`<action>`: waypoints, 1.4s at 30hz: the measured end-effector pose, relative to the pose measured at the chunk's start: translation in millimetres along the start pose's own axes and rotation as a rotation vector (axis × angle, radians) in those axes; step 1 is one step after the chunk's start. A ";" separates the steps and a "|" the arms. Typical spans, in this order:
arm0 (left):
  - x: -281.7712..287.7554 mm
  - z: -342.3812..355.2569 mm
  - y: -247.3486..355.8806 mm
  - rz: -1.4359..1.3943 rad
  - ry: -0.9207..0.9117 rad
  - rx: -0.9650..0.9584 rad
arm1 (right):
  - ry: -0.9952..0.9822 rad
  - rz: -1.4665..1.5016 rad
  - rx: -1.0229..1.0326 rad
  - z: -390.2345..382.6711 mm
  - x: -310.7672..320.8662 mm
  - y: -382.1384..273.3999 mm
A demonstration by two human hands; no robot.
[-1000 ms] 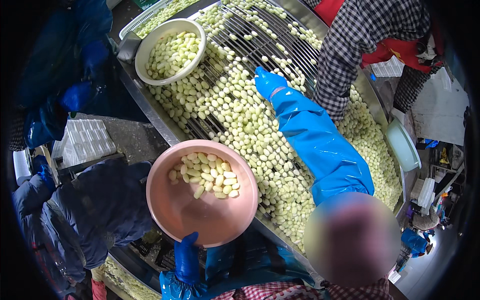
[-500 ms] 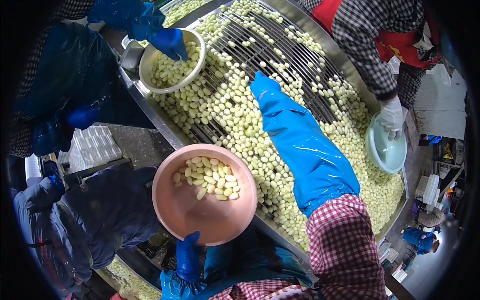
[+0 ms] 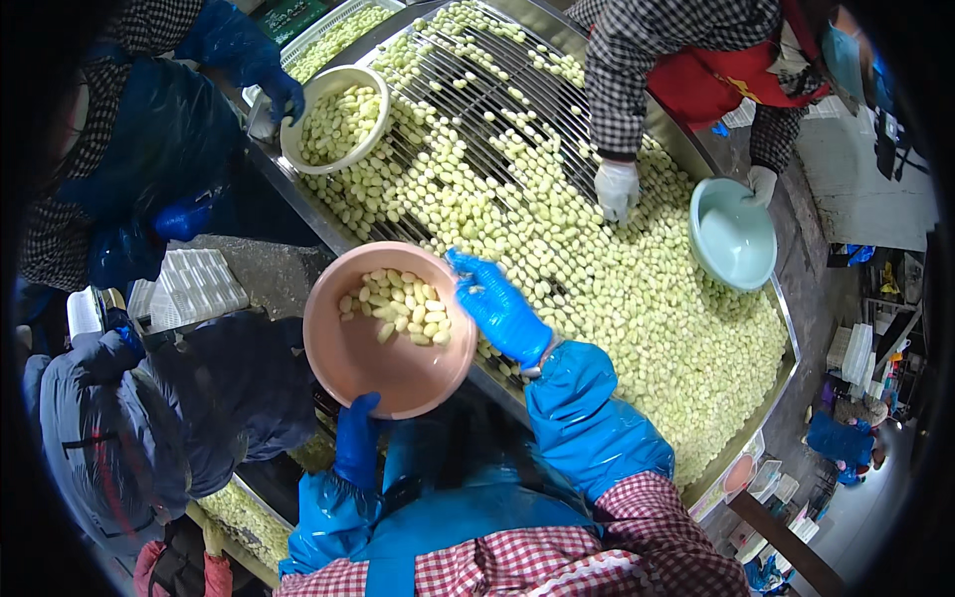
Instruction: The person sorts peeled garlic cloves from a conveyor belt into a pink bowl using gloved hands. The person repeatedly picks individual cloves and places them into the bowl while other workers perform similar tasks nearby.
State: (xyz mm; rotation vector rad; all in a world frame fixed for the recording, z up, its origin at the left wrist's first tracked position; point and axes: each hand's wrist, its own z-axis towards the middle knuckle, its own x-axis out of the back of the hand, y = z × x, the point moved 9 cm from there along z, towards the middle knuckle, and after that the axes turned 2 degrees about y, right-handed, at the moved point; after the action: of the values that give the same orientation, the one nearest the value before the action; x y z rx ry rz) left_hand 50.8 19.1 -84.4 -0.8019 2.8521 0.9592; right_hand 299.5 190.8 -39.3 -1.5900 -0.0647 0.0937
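My blue-gloved left hand grips the near rim of a pink bowl, tilted toward me. A small heap of pale oval pieces, fruit-like in look, lies inside it. Just off the bowl's right rim is my blue-gloved right hand, with its fingers bent together. What the fingers hold, if anything, I cannot make out. Beneath and beyond this hand, many pale green oval pieces cover a metal sorting table with a slatted top.
Across the table, a co-worker's white-gloved hand touches the pieces, and their other hand holds a pale green bowl. At the far left, another worker's blue glove is by a cream bowl. A person in a dark padded jacket is at my left.
My right hand has drawn back from the slats to the pink bowl's rim. The co-worker opposite has reached onto the table, and the pale green bowl sits farther back.
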 end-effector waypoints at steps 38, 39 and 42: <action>85.3 8.2 84.2 0.094 -0.036 0.092 | -0.463 -1.096 -0.380 48.9 -66.2 143.0; 93.8 16.7 82.7 0.078 -0.033 0.095 | -0.413 -0.917 -0.344 35.7 -66.9 139.4; 122.6 43.7 73.1 0.054 -0.057 0.152 | -0.115 -1.191 -0.418 -19.5 3.8 126.3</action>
State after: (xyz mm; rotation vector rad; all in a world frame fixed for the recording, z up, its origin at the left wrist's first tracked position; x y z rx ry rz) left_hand -96.4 36.8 -101.6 -0.6757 2.8677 0.7452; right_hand 303.0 169.1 -165.2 -1.7171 -1.1553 -0.7986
